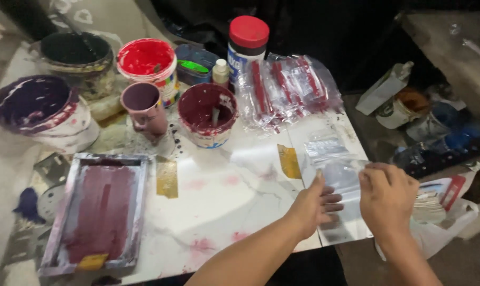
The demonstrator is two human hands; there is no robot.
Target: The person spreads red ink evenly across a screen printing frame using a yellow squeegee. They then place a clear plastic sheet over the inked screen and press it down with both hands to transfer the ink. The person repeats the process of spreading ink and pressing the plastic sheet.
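Clear plastic pouch [341,175], flat, at the right edge of the white marbled surface [224,196]: we hold it between both hands. Our left hand [314,204] lies flat, fingers spread, pressing its near left part down. Our right hand [388,198] is curled closed on its right edge, pinching it.

Step in hand, as we judge it: laying one pouch square on the surface, between the yellow tape marks [288,161], for printing.

Nearby stock:
- heap of pouches with red print [287,90], behind, near the far edge;
- screen frame [100,212] coated in maroon ink, well apart on the left;
- tub of maroon ink [207,114], a stick standing in it;
- tub of red ink [147,61]; dark tub [76,55]; purple tub [36,108]; mauve mug [143,106];
- jar with red lid [248,45].

Next move, in our judgement, calls for smoothing the pouch flat and true to the tape, then freeing both hands before we fetch the frame.
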